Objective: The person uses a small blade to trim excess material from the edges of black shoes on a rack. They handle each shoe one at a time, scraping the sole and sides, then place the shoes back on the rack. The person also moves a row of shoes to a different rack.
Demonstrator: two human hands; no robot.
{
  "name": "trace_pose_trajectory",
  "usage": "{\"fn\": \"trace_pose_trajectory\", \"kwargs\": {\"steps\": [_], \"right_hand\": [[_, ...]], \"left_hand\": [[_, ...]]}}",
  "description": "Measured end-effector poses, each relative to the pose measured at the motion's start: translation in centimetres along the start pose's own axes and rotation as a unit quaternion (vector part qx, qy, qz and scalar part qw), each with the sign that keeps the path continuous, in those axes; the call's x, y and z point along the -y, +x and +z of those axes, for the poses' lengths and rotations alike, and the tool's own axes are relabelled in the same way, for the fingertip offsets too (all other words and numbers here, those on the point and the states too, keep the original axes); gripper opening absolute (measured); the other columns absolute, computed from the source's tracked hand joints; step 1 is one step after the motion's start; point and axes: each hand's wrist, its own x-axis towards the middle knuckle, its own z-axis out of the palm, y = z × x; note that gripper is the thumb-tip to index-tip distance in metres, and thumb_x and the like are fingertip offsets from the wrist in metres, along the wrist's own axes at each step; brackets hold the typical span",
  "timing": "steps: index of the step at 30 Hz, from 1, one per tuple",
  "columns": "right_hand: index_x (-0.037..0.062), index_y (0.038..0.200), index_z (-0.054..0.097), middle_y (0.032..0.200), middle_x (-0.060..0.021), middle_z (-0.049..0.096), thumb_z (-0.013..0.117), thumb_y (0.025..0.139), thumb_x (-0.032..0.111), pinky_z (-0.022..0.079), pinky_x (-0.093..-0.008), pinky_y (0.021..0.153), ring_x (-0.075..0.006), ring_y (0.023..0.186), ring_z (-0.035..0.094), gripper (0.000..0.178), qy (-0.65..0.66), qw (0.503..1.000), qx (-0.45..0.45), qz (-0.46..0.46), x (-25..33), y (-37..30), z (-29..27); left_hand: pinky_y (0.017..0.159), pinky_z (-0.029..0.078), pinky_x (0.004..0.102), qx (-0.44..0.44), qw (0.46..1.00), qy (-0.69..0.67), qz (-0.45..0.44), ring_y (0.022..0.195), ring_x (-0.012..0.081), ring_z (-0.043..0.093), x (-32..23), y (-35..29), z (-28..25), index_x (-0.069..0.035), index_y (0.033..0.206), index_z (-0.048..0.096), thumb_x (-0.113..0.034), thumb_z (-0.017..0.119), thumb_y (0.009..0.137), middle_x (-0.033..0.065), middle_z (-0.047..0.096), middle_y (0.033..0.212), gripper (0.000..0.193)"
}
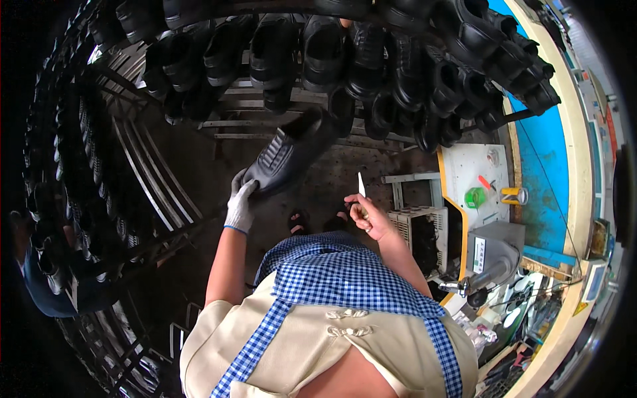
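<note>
Head view shows the left hand (240,204) holding the black shoe (290,157) by its toe, heel slanting forward and right, while the right hand (369,217), apart from it, grips a white stick (361,184).

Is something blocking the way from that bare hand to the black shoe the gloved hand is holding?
No, nothing visible is. Between the bare right hand and the black shoe in the gloved left hand is an open gap, with only dark floor showing below.
</note>
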Motion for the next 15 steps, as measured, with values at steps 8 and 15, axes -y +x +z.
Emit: {"fn": "trace_pose_trajectory", "kwargs": {"steps": [8, 15], "right_hand": [[0.0056, 0.109, 0.063, 0.068, -0.0005, 0.056, 0.053, 0.101, 0.031, 0.022, -0.0184, 0.038, -0.0016, 0.043, 0.036, 0.029, -0.057, 0.996, -0.068, 0.003, 0.1, -1.5, -2.4], [0.0053, 0.112, 0.061, 0.067, -0.0016, 0.054, 0.046, 0.104, 0.027, 0.024, -0.0206, 0.039, -0.0042, 0.043, 0.035, 0.028, -0.054, 0.989, -0.136, 0.007, 0.8, -3.2, -4.9]], "left_hand": [[0.098, 0.043, 0.0340, -0.099, 0.991, -0.074, 0.056, 0.116, 0.0233, 0.052, 5.1, 9.4, 11.3, -0.013, 0.141, 0.038, -0.012, 0.072, 0.083, 0.0094, 0.052, 0.132, 0.067], [0.089, 0.049, 0.0394, -0.118, 0.990, 0.075, -0.007, 0.106, 0.0287, 0.058, 6.2, 15.3, 17.1, -0.012, 0.136, 0.041, -0.018, 0.077, 0.079, 0.0108, 0.056, 0.121, 0.068]]}}
